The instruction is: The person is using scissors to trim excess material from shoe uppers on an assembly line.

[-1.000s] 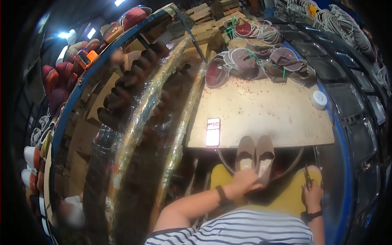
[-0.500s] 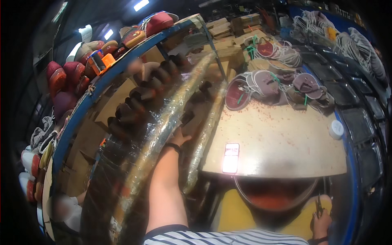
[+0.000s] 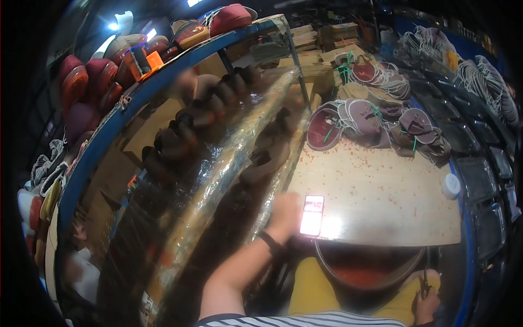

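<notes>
My left hand [image 3: 286, 213], smeared by motion, is at the table's left edge beside a lit phone [image 3: 311, 216]. Its fingers are too blurred to show whether they hold anything. Just beyond it, a dark shoe [image 3: 267, 163] lies between two plastic-wrapped rails. At the lower right my right hand [image 3: 427, 308] is closed round dark scissors [image 3: 425, 284], blades pointing up, over my yellow-clad knee. A pale tabletop [image 3: 376, 201] with reddish scraps spreads in front of me. Under its near edge is a round basin [image 3: 366, 275] with reddish contents.
Shoe uppers with cords [image 3: 362, 117] are heaped at the table's far side. A white round container [image 3: 451, 186] stands at its right edge. Left, a wrapped rail [image 3: 218, 171] borders a row of dark shoes [image 3: 201, 111], beneath a blue-framed shelf [image 3: 180, 64] bearing shoes. Other people are beyond it.
My left hand has moved right and nearer, from between the wrapped rails to beside the phone. A dark shoe shows more fully between the rails. My right hand keeps hold of the scissors.
</notes>
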Motion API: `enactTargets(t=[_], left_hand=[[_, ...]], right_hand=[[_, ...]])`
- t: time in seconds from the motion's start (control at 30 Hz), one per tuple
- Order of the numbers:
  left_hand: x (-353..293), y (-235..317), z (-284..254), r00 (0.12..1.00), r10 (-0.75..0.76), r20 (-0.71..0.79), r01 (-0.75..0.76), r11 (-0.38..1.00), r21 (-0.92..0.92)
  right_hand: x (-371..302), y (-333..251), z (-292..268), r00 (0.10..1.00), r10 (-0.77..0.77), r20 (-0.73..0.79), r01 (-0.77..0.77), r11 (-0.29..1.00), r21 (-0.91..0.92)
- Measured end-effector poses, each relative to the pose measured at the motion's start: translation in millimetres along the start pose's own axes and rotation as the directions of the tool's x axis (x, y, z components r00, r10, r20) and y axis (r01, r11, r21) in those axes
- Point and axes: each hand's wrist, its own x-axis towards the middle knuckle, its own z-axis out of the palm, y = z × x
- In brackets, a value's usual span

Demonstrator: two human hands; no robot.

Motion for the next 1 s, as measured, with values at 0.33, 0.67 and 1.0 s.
enactTargets(t=[0.33, 0.67, 1.0], left_hand=[[-149.5, 128.2, 124.3, 0.933, 0.099, 0.345, 0.064, 0.9, -0.432], [-143.4, 142.7, 117.0, 0.828, 0.049, 0.558, 0.054, 0.985, -0.166], [-146.5, 144.5, 125.4, 0.842, 0.035, 0.539, 0.054, 0.987, -0.15]], right_hand=[[-7.2, 9.7, 12.4, 0.99, -0.06, -0.131, 0.066, 0.997, 0.044], [-9.1, -6.4, -6.8, 0.993, 0.012, -0.119, -0.008, 0.999, 0.034], [-11.9, 1.0, -5.0, 0.992, -0.003, -0.127, 0.01, 0.999, 0.052]])
